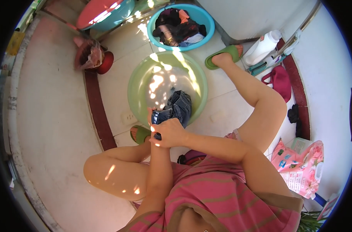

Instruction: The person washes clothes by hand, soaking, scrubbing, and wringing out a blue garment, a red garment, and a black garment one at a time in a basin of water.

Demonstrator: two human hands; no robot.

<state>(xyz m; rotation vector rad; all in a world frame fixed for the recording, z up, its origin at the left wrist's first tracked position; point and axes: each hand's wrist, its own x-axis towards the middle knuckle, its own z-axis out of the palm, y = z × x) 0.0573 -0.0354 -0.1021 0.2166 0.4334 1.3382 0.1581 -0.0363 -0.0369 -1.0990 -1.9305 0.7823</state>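
Note:
A round light green basin (131,87) holds water that looks cloudy, under bright spots of light. Dark blue denim clothing (180,105) hangs over the basin's near edge, partly inside it. My right hand (170,132) is closed on a bunched end of the denim, with a bit of dark cloth showing between thumb and fingers. Beneath and just beyond it, my left hand (150,114) holds the same garment near the basin's near left rim. The right hand hides most of the left palm and fingers.
A blue basin (210,27) of dark clothes stands beyond. Red and teal basins (106,14) lean at upper left, above a red container (106,62). At right are a white bottle (263,47), a dark red cloth item (281,82) and a pink package (306,171). Walls flank both sides.

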